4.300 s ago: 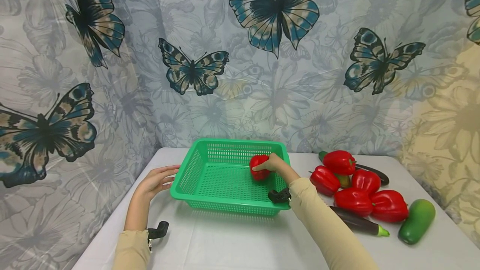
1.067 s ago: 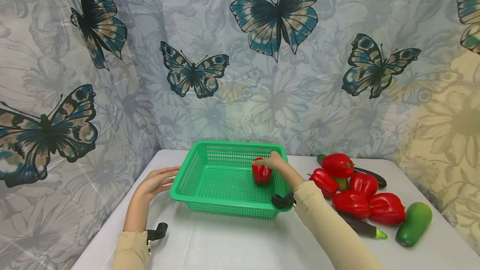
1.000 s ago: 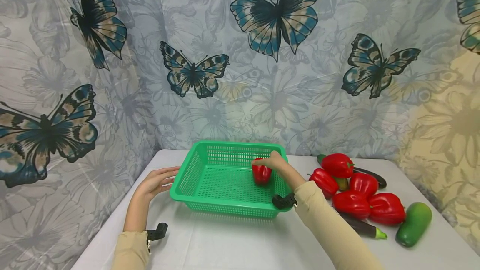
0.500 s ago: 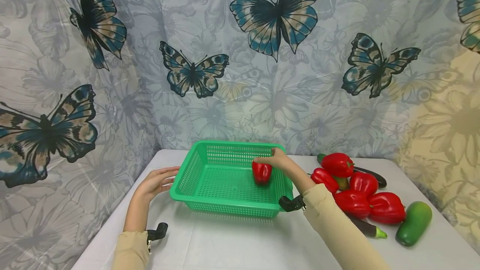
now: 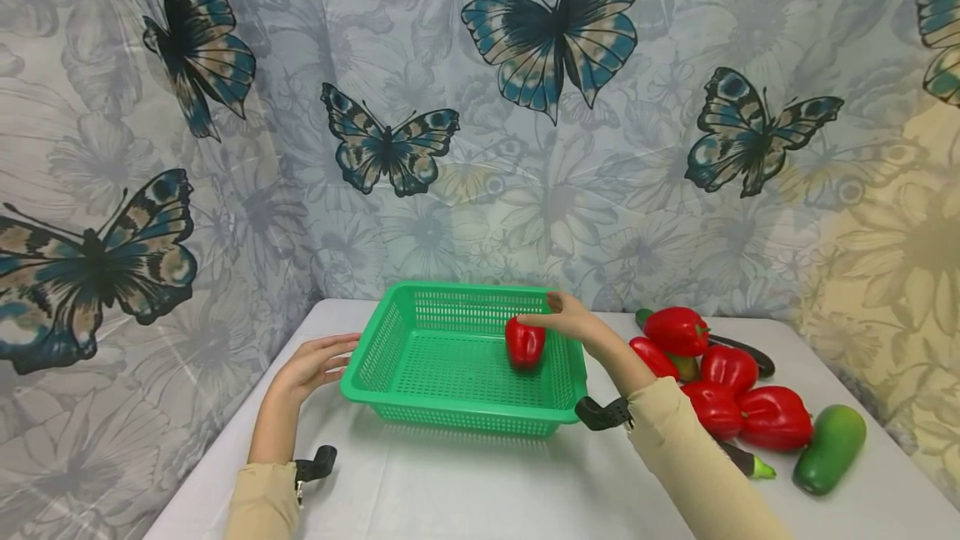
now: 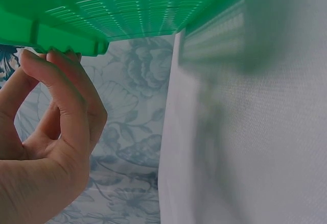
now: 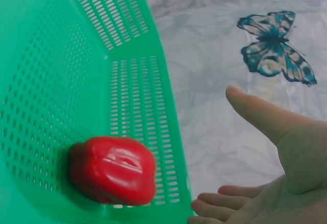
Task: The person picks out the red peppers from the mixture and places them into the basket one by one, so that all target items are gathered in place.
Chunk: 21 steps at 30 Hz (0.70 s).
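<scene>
A green plastic basket (image 5: 465, 409) stands on the white table, with one red bell pepper (image 5: 525, 347) inside near its right end. In the right wrist view the bell pepper (image 7: 117, 170) lies against the slotted end wall. My right hand (image 5: 573, 319) is over the basket's right rim, its thumb stretched apart from the fingers and nothing held. Seen from the wrist, the right hand (image 7: 276, 168) is spread beside the rim, apart from the pepper. At the other end, my left hand (image 5: 309, 365) touches the basket's left rim with relaxed, slightly bent fingertips (image 6: 36, 63).
To the right lies a pile of several red bell peppers (image 5: 729, 367). Around it are an eggplant with a green tip (image 5: 761, 468), a dark long vegetable (image 5: 753, 355) and a thick green vegetable (image 5: 830, 450). A butterfly-patterned cloth (image 5: 510, 215) hangs behind the table.
My right hand has let go of the red bell pepper, which now sits in the basket, and has drawn back rightward over the rim. The left hand has stayed at the left rim.
</scene>
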Each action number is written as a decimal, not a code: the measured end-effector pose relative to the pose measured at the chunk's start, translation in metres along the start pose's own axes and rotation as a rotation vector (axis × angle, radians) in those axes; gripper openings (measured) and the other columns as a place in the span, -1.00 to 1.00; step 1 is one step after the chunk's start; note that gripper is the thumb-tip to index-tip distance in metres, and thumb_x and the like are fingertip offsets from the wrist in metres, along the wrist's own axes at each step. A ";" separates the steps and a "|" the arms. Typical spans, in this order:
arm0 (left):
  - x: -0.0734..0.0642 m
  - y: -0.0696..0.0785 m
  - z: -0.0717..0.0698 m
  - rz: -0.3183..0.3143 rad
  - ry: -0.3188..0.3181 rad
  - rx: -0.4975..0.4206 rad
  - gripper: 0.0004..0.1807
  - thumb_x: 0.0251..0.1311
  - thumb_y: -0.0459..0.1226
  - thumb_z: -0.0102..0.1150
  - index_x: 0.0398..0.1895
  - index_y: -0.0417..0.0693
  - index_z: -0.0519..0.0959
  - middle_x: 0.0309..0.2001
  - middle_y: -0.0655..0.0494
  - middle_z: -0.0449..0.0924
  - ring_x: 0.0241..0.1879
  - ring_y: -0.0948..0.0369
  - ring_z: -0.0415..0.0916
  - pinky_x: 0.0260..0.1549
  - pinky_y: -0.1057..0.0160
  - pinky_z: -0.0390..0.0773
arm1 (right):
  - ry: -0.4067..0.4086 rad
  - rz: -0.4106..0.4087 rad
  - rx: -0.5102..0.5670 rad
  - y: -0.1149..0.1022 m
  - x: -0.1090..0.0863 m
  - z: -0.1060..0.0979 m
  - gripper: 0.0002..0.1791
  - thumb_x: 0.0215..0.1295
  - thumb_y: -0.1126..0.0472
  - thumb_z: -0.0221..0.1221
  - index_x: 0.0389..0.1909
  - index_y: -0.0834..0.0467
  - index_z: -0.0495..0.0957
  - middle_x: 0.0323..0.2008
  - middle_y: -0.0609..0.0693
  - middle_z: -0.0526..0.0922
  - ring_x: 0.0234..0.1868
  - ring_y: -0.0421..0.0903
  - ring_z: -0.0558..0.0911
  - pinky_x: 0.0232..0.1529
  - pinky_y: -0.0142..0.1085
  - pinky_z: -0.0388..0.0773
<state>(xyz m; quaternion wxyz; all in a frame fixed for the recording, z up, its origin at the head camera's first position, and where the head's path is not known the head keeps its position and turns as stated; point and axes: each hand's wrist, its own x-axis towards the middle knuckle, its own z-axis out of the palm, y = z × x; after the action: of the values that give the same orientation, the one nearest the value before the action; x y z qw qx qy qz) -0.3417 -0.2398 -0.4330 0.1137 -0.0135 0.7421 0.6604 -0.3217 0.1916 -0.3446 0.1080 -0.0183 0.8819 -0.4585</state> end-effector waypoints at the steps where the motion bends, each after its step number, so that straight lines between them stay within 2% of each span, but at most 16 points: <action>1: 0.000 0.000 0.000 0.003 -0.004 0.002 -0.40 0.28 -0.11 0.25 0.32 -0.20 0.43 -0.04 0.29 0.62 -0.11 0.31 0.64 -0.11 0.28 0.62 | -0.004 -0.001 -0.005 0.001 -0.001 -0.001 0.12 0.23 -0.19 0.25 0.52 0.33 -0.14 0.51 0.31 0.00 0.53 0.24 0.03 0.47 0.15 0.07; 13: -0.001 0.000 0.001 -0.006 0.015 0.012 -0.40 0.26 -0.11 0.26 0.31 -0.17 0.44 0.00 0.25 0.61 -0.10 0.30 0.63 -0.09 0.27 0.62 | 0.025 -0.030 -0.032 0.013 -0.012 -0.015 0.11 0.23 -0.18 0.25 0.52 0.31 -0.14 0.52 0.31 -0.01 0.53 0.25 0.02 0.45 0.19 0.09; 21: -0.001 0.000 -0.001 0.017 -0.008 0.020 -0.41 0.30 -0.09 0.22 0.32 -0.17 0.44 0.07 0.21 0.58 -0.06 0.30 0.61 -0.06 0.27 0.61 | 0.055 -0.040 -0.040 0.020 -0.022 -0.029 0.11 0.25 -0.20 0.21 0.53 0.31 -0.19 0.52 0.30 -0.04 0.52 0.29 0.00 0.41 0.25 0.10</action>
<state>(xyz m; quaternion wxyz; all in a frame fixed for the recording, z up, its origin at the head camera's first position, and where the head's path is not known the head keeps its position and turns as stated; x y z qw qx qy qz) -0.3412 -0.2412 -0.4331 0.1111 -0.0035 0.7483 0.6539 -0.3050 0.2298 -0.3413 0.0739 -0.0257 0.8931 -0.4431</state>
